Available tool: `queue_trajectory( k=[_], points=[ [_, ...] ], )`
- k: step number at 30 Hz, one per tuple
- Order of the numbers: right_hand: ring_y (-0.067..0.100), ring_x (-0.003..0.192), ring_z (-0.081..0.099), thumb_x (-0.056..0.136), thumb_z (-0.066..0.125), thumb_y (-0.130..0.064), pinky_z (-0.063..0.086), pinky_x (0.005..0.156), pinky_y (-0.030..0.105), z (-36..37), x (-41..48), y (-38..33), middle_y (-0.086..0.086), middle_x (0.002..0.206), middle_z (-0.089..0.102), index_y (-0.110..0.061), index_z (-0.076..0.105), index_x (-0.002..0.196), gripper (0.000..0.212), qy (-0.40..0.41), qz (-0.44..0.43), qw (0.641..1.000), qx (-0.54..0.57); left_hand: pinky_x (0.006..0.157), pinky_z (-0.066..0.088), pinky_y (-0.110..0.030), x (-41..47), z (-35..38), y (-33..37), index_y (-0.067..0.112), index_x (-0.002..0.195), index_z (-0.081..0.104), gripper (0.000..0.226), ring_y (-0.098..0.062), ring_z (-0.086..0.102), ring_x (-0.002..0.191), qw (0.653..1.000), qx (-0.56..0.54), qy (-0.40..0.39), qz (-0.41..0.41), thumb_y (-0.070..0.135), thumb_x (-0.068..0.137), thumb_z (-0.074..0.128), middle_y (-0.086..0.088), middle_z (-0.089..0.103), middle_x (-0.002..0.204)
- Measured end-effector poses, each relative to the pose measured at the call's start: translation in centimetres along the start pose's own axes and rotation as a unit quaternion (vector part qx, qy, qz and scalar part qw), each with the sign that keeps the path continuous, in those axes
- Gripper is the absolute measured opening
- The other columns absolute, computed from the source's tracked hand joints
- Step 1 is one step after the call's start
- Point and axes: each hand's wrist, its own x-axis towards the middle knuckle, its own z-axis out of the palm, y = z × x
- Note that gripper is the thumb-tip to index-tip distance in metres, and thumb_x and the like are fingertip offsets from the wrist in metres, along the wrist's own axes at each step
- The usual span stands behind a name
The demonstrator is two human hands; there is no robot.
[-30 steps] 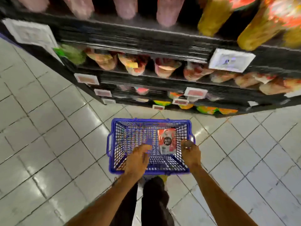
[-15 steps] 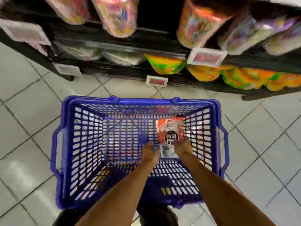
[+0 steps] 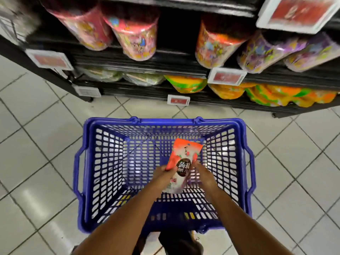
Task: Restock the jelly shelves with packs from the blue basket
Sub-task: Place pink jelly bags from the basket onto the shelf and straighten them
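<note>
A blue plastic basket (image 3: 88,162) stands on the tiled floor right below me. Both my arms reach down into it. A red and white jelly pack (image 3: 182,161) with a dark round label is tilted up off the basket floor. My left hand (image 3: 163,173) grips the pack's left edge. My right hand (image 3: 204,174) holds its right edge. No other pack shows in the basket. Black shelves (image 3: 176,67) with jelly tubs and bags run across the top.
Tall tubs of colourful jelly (image 3: 136,39) lie on the upper shelf, orange and green bags (image 3: 185,84) on the lowest one. Red price tags (image 3: 178,100) hang from the shelf edges. White floor tiles (image 3: 36,144) surround the basket. My dark shoe (image 3: 180,243) is behind it.
I have bent lower over the basket. Both hands went from its near rim down to the pack and lifted it, tilted, off the basket floor.
</note>
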Motion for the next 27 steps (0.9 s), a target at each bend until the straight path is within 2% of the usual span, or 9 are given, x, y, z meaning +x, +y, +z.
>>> queue_trajectory(
  k=[4,6,8,10,13,15,19,23,27],
  points=[
    [0.026,0.080,0.060,0.092,0.065,-0.018,0.051,0.073,0.043,-2.0,-12.1,-5.7,0.012,0.091,0.062,-0.018,0.059,0.110,0.019,-0.049,-0.132,0.986,0.086,0.044,0.042,-0.008,-11.4,-4.6,4.8,0.014,0.105,0.062,0.016,0.002,0.062,0.050,0.999,-0.049,-0.008,0.010,0.027,0.099,0.056,-0.001,0.061,0.095],
    [0.023,0.076,0.063,0.089,0.068,-0.012,0.054,0.070,0.041,-2.8,-18.4,-8.6,0.009,0.086,0.065,-0.024,0.066,0.106,0.020,-0.085,-0.191,0.976,0.065,0.052,0.047,-0.015,-17.7,-6.4,7.7,0.013,0.098,0.060,0.015,-0.001,0.063,0.055,0.996,-0.082,-0.012,0.029,0.027,0.098,0.057,-0.001,0.061,0.091],
    [0.021,0.079,0.067,0.089,0.069,-0.009,0.055,0.074,0.043,-3.7,-24.6,-11.5,0.006,0.086,0.070,-0.022,0.071,0.098,0.016,-0.096,-0.240,0.965,0.039,0.058,0.045,-0.022,-24.0,-8.0,11.2,0.008,0.099,0.060,0.022,-0.004,0.064,0.062,0.993,-0.096,-0.007,0.062,0.029,0.097,0.058,-0.004,0.062,0.088],
    [0.022,0.077,0.065,0.087,0.072,-0.014,0.053,0.071,0.037,-4.7,-31.2,-14.2,0.005,0.080,0.071,-0.017,0.074,0.089,0.004,-0.100,-0.268,0.957,0.041,0.048,0.046,-0.018,-30.3,-9.4,14.9,0.007,0.100,0.063,0.018,-0.005,0.060,0.053,0.988,-0.104,0.012,0.114,0.024,0.097,0.059,-0.003,0.057,0.076],
    [0.023,0.070,0.059,0.078,0.080,-0.027,0.049,0.065,0.034,-6.3,-41.2,-19.0,0.014,0.069,0.063,-0.006,0.070,0.080,0.024,-0.082,-0.308,0.946,0.054,0.042,0.043,-0.014,-40.0,-10.6,20.8,0.007,0.104,0.068,0.016,-0.004,0.057,0.046,0.975,-0.089,0.013,0.204,0.018,0.094,0.062,-0.002,0.053,0.069],
    [0.020,0.070,0.061,0.076,0.082,-0.032,0.051,0.061,0.028,-7.5,-47.5,-22.2,0.014,0.071,0.068,-0.008,0.072,0.083,0.027,-0.079,-0.343,0.934,0.064,0.048,0.046,-0.016,-46.4,-11.5,24.3,0.017,0.096,0.070,0.009,-0.001,0.064,0.053,0.962,-0.078,0.002,0.261,0.023,0.090,0.069,-0.002,0.065,0.070],
    [0.016,0.075,0.067,0.082,0.074,-0.029,0.055,0.065,0.025,-9.5,-57.8,-27.3,0.003,0.084,0.076,-0.019,0.076,0.100,0.021,-0.091,-0.420,0.897,0.102,0.076,0.055,-0.035,-56.7,-12.7,29.5,0.012,0.102,0.074,0.035,-0.029,0.071,0.093,0.930,-0.015,-0.024,0.367,0.036,0.077,0.081,-0.016,0.075,0.097],
    [0.011,0.070,0.070,0.074,0.076,-0.040,0.054,0.060,0.021,-10.8,-65.3,-31.3,0.002,0.081,0.077,-0.032,0.076,0.094,0.021,-0.092,-0.486,0.862,0.112,0.088,0.053,-0.052,-64.1,-13.8,33.1,0.009,0.103,0.073,0.041,-0.042,0.067,0.099,0.898,-0.041,-0.007,0.439,0.038,0.075,0.082,-0.029,0.070,0.101],
    [0.011,0.075,0.070,0.080,0.072,-0.042,0.056,0.064,0.021,-11.2,-70.2,-34.0,0.001,0.085,0.076,-0.034,0.075,0.092,0.015,-0.104,-0.527,0.838,0.100,0.092,0.052,-0.056,-68.4,-15.0,35.2,0.015,0.103,0.072,0.051,-0.042,0.067,0.099,0.875,-0.053,-0.008,0.481,0.053,0.070,0.082,-0.031,0.068,0.104]
  ],
)
